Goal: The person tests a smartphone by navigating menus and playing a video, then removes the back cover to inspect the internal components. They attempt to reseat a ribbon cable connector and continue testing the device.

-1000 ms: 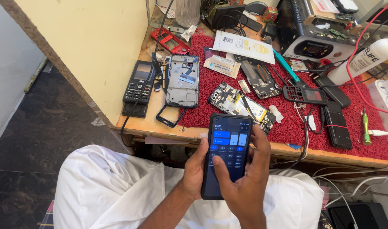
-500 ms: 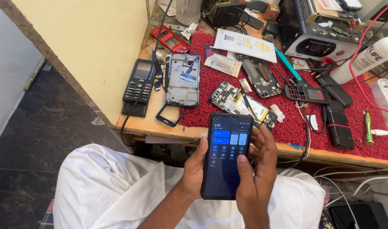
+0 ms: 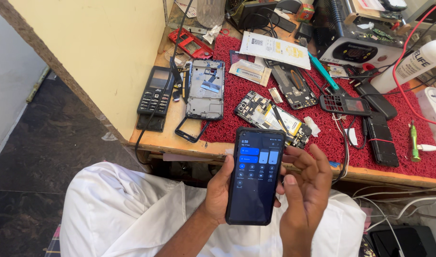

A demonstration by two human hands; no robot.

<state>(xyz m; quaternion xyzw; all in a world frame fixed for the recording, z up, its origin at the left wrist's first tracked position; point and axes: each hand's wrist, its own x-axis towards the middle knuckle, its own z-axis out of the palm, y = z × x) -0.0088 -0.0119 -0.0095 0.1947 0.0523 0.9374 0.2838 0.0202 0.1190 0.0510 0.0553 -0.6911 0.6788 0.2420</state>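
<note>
The left hand (image 3: pixel 218 190) grips a black smartphone (image 3: pixel 254 175) from its left edge, thumb along the side and fingers hidden behind the case; the phone is upright over the person's lap in white cloth (image 3: pixel 132 214), just in front of the workbench edge (image 3: pixel 180 143), its glossy screen lit with blue tiles. The right hand (image 3: pixel 306 190) is loosely open beside the phone's right edge, fingers spread and slightly curled, thumb raised near the screen; whether any fingertip touches the glass or case cannot be told. The wrist runs out of the bottom edge. Behind, a coarse red looped mat (image 3: pixel 408 157) covers the wooden bench, strewn with an opened phone with bare circuit board (image 3: pixel 270 116), a grey metal mid-frame (image 3: pixel 205 89), a black keypad phone (image 3: pixel 154 91) and a white plastic bottle (image 3: pixel 408 64) cut off at the right.
</note>
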